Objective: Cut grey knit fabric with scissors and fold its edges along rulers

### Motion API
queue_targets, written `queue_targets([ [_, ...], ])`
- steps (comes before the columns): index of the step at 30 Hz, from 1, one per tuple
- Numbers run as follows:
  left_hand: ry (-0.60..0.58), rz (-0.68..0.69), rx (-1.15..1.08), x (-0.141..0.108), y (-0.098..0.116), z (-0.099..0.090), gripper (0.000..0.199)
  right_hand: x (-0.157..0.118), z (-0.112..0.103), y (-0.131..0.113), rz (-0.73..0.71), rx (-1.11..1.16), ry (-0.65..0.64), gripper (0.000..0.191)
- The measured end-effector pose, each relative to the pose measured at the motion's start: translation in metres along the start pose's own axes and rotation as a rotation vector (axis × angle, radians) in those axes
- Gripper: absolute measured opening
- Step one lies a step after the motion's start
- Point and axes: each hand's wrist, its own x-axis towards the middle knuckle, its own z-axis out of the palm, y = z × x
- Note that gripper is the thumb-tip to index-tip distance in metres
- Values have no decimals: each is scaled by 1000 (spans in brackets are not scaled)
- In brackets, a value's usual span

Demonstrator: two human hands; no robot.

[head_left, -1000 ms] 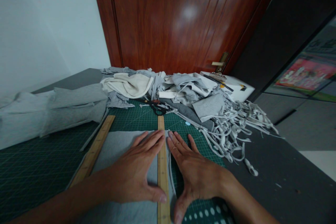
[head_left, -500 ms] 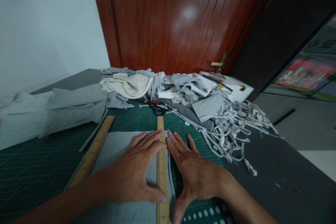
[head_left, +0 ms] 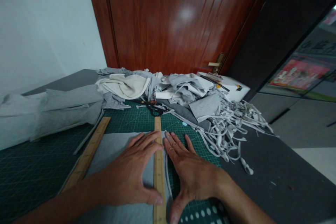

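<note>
A piece of grey fabric (head_left: 110, 150) lies flat on the green cutting mat (head_left: 126, 115). Along its right side runs a wooden ruler (head_left: 159, 168), and a second wooden ruler (head_left: 89, 152) lies along the left side. My left hand (head_left: 136, 168) rests open on the fabric, with fingertips and thumb on the right-hand ruler. Just right of that ruler, my right hand (head_left: 193, 168) is open, its fingers stretched forward at the fabric's edge and its thumb apart. Neither hand grips anything. My left forearm crosses over the lower part of the left ruler.
Folded grey fabric (head_left: 65, 112) lies at the left. Behind the mat are a cream cloth (head_left: 126, 85), heaped grey scraps (head_left: 183, 85) and black scissors (head_left: 154, 108). A tangle of fabric strips (head_left: 228, 129) and a white box (head_left: 233, 87) are at the right.
The view has shifted slightly, so everything sits a little further left. Both hands stay in nearly the same place on the ruler and fabric.
</note>
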Motion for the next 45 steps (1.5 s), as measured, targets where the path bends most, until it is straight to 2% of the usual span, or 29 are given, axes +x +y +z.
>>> queue_targets([
  [4,13,5,10,0,-2,2,108,0,2,1,2,1,-12,173],
  [13,29,15,46,-2,-7,6,109,-8,-5,-5,-33,94,27,159],
  [21,53,20,7,-1,-8,7,107,-8,-6,-6,-17,74,14,159],
  [32,31,11,19,-1,-5,5,110,-4,-2,-4,2,27,7,164],
  [36,23,16,39,0,-3,3,108,4,4,5,1,16,12,175],
  [39,28,22,29,-1,-3,3,108,9,4,9,15,23,-41,181],
  [45,48,28,-5,0,-3,4,105,9,1,7,23,20,-33,178],
])
